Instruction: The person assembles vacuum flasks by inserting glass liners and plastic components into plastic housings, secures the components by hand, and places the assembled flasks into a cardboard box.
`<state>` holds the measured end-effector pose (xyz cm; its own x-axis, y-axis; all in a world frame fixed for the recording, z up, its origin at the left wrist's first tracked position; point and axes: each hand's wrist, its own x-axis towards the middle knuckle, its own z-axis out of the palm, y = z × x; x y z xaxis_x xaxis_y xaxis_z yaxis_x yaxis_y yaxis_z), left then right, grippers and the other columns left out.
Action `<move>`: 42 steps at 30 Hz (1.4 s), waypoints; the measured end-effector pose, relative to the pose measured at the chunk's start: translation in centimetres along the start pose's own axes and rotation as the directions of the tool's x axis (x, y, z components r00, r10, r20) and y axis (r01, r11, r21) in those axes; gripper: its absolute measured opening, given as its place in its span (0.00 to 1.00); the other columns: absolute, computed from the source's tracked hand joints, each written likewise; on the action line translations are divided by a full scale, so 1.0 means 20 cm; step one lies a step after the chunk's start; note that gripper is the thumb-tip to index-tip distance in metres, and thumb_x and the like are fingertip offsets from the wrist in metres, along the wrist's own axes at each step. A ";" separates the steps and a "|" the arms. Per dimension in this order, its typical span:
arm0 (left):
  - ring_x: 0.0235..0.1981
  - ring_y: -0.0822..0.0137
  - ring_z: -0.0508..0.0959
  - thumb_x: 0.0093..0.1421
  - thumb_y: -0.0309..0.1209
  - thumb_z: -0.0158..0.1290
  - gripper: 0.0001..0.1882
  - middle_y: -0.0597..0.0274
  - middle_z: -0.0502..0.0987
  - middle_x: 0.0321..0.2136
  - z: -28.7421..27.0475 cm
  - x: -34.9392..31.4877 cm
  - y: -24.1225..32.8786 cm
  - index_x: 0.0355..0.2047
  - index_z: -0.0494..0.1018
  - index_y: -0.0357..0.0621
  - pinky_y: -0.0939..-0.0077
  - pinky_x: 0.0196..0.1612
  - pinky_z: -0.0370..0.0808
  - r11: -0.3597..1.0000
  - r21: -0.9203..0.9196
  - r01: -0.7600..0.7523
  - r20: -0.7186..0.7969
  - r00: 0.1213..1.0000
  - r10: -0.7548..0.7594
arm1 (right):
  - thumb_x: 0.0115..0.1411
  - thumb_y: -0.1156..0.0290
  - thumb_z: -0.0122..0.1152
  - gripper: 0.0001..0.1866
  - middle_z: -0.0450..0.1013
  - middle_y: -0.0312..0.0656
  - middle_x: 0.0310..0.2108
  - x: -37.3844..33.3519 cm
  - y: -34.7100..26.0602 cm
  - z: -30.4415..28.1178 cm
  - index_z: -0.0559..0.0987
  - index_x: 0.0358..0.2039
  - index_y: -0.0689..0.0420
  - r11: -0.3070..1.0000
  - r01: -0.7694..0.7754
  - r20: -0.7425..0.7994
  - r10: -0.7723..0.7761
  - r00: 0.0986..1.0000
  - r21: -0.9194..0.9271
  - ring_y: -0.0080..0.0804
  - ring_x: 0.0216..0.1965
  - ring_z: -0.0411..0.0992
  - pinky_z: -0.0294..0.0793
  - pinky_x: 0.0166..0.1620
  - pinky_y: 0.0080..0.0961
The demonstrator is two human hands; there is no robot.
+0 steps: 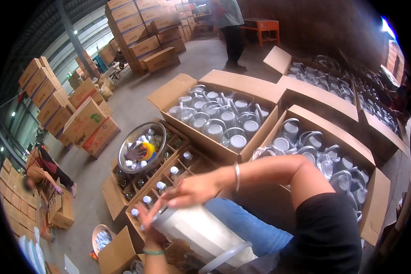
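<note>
- From my end, the white container [210, 234] lies tilted across the lap, over the blue jeans [249, 224], its rim [163, 214] toward the left and its pale loop handle [223, 257] toward the lower edge.
- I see the right hand [194, 188] laid over the rim end with fingers stretched out; blur hides whether they grip or merely rest, so I cannot tell.
- I find the left hand [151, 229] at the same end, beside the rim; its fingers blur too, and I cannot tell how tightly they close.
- I judge the body light for its bulk and fairly stiff, probably thin-walled; its contents, if any, are hidden from me.
- The smooth, round side could slip or roll on the thigh, so I favour one palm under the body and the other hand around the rim.
- I trust the handle less for steadying, since it looks able to swing.
- I'd keep clear of the capped bottles [160, 185] just beyond the fingers; they look like glass and easily knocked.
</note>
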<state>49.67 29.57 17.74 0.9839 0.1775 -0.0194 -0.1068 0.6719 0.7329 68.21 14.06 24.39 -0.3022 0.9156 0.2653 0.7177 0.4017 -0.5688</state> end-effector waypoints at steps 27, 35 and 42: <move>0.40 0.65 0.76 0.55 0.40 0.40 0.26 0.56 0.76 0.39 0.08 -0.01 -0.07 0.47 0.71 0.33 0.75 0.44 0.73 0.996 0.072 0.052 -0.168 0.985 -0.039 | 0.55 0.69 0.61 0.14 0.79 0.48 0.32 0.44 -0.01 -0.09 0.81 0.36 0.68 0.935 -0.316 0.546 0.353 0.760 -0.165 0.33 0.32 0.77 0.76 0.33 0.26; 0.45 0.60 0.75 0.55 0.41 0.40 0.30 0.52 0.74 0.46 0.15 -0.13 0.00 0.52 0.68 0.31 0.70 0.51 0.71 0.996 0.091 -0.024 -0.029 0.999 0.027 | 0.56 0.64 0.63 0.17 0.79 0.40 0.36 0.39 -0.22 -0.24 0.82 0.45 0.56 0.984 -0.069 0.634 -0.050 0.772 0.162 0.30 0.35 0.76 0.75 0.38 0.26; 0.48 0.57 0.74 0.54 0.40 0.40 0.32 0.50 0.72 0.49 0.23 -0.32 0.02 0.54 0.66 0.30 0.67 0.54 0.70 0.983 0.169 -0.075 -0.067 0.994 0.088 | 0.54 0.58 0.68 0.22 0.80 0.36 0.38 0.38 -0.49 -0.29 0.82 0.50 0.49 0.954 0.240 0.644 -0.299 0.704 0.181 0.27 0.36 0.75 0.73 0.37 0.24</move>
<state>43.91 25.41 21.36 0.9590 0.2833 -0.0006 -0.1547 0.5252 0.8368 62.45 16.98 36.52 -0.8315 0.5366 -0.1440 0.4984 0.6059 -0.6201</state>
